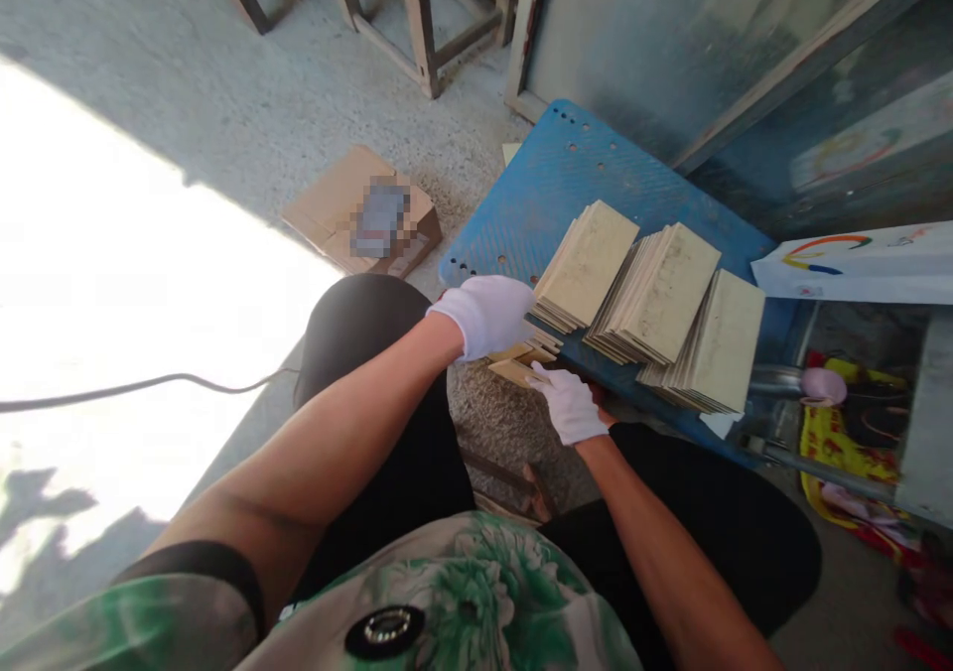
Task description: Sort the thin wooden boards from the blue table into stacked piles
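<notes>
Left hand [487, 314] and right hand [570, 405] are clasping a few thin tiles [521, 361] by their ends; they look stiff, brittle, best gripped along edges.

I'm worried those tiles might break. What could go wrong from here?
1. The loose tiles held by the left hand and right hand stick out past the edge of the blue platform. If they slipped, they could drop onto the person's legs or the floor.
2. The tile stacks lie fanned and tilted, so a bump might make them slide.
3. The end stack sits by the near edge and might tip off.
</notes>
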Action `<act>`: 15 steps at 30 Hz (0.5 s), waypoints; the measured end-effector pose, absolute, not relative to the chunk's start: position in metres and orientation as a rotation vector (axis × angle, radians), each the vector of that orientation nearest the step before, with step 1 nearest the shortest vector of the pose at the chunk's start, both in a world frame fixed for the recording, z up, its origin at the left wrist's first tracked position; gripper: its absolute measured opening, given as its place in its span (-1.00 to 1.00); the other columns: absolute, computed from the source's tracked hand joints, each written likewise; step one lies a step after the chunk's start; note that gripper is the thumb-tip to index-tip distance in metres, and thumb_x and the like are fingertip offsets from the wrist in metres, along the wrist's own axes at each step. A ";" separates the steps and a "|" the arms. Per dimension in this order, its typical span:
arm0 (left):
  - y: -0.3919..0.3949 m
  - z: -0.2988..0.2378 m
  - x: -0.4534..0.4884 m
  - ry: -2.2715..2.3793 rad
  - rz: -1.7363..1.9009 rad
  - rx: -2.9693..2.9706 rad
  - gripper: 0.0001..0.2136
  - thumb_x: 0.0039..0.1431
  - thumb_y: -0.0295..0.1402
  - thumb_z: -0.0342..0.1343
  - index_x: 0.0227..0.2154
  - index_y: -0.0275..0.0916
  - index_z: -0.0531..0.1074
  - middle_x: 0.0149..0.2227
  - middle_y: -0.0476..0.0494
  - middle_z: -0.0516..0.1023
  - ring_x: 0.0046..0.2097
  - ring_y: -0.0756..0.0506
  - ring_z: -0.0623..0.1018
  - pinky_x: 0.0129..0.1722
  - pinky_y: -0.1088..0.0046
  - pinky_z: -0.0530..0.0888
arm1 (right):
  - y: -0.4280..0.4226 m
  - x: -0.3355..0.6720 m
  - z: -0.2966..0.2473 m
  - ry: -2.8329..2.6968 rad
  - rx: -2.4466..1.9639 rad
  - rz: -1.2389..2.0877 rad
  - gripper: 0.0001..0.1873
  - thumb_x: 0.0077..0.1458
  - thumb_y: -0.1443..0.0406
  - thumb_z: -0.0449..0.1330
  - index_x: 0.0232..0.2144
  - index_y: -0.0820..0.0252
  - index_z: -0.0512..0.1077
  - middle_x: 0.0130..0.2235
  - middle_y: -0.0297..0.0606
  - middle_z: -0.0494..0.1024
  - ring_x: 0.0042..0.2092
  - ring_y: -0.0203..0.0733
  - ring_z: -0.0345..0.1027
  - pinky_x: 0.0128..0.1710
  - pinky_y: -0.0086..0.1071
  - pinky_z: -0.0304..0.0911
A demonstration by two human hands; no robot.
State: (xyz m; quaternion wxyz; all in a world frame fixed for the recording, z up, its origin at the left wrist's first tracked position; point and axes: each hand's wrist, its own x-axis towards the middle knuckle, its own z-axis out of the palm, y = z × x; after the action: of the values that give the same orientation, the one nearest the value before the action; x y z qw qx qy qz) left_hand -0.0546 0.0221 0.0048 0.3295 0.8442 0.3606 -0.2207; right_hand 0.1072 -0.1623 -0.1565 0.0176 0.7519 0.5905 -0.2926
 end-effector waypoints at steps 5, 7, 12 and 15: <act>0.024 0.002 -0.059 0.940 -0.494 2.344 -0.64 0.19 -0.19 -0.01 -0.07 -0.27 0.48 -0.13 -0.29 0.56 -0.11 -0.25 0.57 -0.18 0.27 0.48 | -0.148 0.107 -0.183 1.703 2.429 -1.092 -0.62 0.18 0.10 0.17 0.00 0.05 0.50 -0.12 -0.19 0.58 -0.08 -0.12 0.45 -0.05 -0.35 0.28; 0.025 0.001 -0.060 0.931 -0.508 2.336 -0.65 0.19 -0.21 -0.01 -0.07 -0.29 0.49 -0.12 -0.31 0.56 -0.11 -0.26 0.57 -0.18 0.25 0.48 | -0.146 0.105 -0.192 1.680 2.501 -1.189 -0.66 0.17 0.13 0.18 -0.03 0.04 0.52 -0.08 -0.24 0.58 -0.03 -0.14 0.43 0.01 -0.36 0.26; 0.027 0.006 -0.059 0.948 -0.554 2.296 -0.65 0.21 -0.26 -0.02 -0.04 -0.31 0.47 -0.08 -0.33 0.54 -0.09 -0.24 0.56 -0.14 0.27 0.48 | -0.146 0.098 -0.199 1.634 2.634 -1.204 -0.75 0.16 0.22 0.17 -0.15 0.11 0.56 -0.09 -0.26 0.59 -0.01 -0.19 0.42 0.06 -0.39 0.25; 0.029 0.009 -0.057 0.936 -0.592 2.293 -0.65 0.23 -0.26 -0.03 -0.04 -0.32 0.47 -0.07 -0.33 0.54 -0.09 -0.24 0.56 -0.15 0.27 0.49 | -0.146 0.093 -0.194 1.561 2.756 -1.138 -0.72 0.15 0.17 0.17 -0.17 0.14 0.57 -0.11 -0.23 0.60 -0.03 -0.16 0.43 0.05 -0.35 0.27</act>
State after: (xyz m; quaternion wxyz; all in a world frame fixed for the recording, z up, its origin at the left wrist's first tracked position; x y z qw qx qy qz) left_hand -0.0573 0.0288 0.0093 0.2933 0.8609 0.3514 -0.2222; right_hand 0.0932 -0.1458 -0.1938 -0.1117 0.8138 0.4610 -0.3360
